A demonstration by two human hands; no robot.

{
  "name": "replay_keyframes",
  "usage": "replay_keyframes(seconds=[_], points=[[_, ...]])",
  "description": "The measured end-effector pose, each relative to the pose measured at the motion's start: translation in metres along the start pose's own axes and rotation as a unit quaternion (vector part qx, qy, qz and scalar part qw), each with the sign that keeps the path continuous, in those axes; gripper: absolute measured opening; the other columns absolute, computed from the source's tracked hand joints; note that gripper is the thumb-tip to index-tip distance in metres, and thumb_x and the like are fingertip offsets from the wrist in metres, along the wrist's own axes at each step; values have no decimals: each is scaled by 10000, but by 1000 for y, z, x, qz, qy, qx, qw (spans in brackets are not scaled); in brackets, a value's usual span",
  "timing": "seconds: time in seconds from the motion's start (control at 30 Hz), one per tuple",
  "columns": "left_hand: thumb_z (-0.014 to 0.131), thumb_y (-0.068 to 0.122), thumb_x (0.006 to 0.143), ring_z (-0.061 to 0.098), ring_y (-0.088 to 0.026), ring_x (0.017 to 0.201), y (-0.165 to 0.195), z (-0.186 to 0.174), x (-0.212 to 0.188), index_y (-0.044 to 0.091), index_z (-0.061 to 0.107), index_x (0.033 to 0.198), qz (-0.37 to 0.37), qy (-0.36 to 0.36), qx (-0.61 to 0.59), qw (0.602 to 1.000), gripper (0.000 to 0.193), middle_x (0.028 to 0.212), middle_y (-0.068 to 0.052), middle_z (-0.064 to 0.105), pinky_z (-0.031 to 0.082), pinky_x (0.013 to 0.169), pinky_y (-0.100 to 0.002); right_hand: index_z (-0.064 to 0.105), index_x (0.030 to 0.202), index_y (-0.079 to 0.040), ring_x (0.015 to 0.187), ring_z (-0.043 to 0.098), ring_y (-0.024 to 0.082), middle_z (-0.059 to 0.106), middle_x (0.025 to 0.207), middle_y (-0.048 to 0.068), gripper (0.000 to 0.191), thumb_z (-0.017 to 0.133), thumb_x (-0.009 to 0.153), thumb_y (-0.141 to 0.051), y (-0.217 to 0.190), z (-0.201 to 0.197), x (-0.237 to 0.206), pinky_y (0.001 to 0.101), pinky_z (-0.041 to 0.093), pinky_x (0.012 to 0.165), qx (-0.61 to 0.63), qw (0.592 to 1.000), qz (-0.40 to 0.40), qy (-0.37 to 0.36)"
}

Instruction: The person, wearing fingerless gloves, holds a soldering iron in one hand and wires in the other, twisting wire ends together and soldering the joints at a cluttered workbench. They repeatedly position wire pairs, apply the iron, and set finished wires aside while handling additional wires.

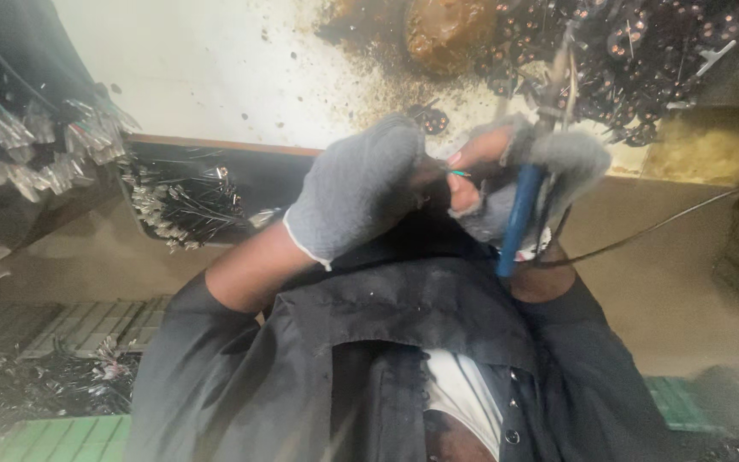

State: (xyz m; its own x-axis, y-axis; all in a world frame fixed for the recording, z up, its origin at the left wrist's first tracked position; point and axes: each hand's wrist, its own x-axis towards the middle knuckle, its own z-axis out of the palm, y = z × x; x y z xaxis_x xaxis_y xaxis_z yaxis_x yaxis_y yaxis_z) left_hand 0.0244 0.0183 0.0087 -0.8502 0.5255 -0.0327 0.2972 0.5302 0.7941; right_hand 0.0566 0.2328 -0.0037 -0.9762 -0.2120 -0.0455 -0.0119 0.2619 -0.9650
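A thin green wire end (460,174) sits pinched between my two gloved hands, held up over the near edge of the stained white bench (215,68). My left hand (361,188) closes on it from one side — grey glove, fingers curled tight. My right hand (528,175), fingertips bare, meets it there and also grips a blue-handled soldering tool (517,218), its tip pointing up toward the bench. Beyond lies a heap of small dark round parts (643,60) — and a brown lump (446,30). Bundled wires (186,205) fill a black tray at my left.
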Motion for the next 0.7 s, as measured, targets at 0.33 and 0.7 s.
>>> replay_keyframes(seconds=[0.33, 0.7], points=[[665, 268, 948, 699, -296, 1005, 9, -15, -8, 93, 567, 1207, -127, -12, -319, 939, 328, 1054, -96, 690, 543, 897, -371, 611, 1078, -111, 815, 598, 133, 617, 887, 16, 188, 761, 965, -111, -6, 12, -5, 257, 455, 674, -10, 993, -102, 55], [731, 266, 985, 654, -354, 870, -15, -17, 1, 98, 688, 1037, 25, -41, -122, 991, 181, 904, -115, 633, 508, 737, -434, 664, 1073, -105, 947, 709, 158, 701, 982, 34, 124, 764, 1034, -168, 0, 4, -3, 288, 574, 859, 55, 998, -19, 11]])
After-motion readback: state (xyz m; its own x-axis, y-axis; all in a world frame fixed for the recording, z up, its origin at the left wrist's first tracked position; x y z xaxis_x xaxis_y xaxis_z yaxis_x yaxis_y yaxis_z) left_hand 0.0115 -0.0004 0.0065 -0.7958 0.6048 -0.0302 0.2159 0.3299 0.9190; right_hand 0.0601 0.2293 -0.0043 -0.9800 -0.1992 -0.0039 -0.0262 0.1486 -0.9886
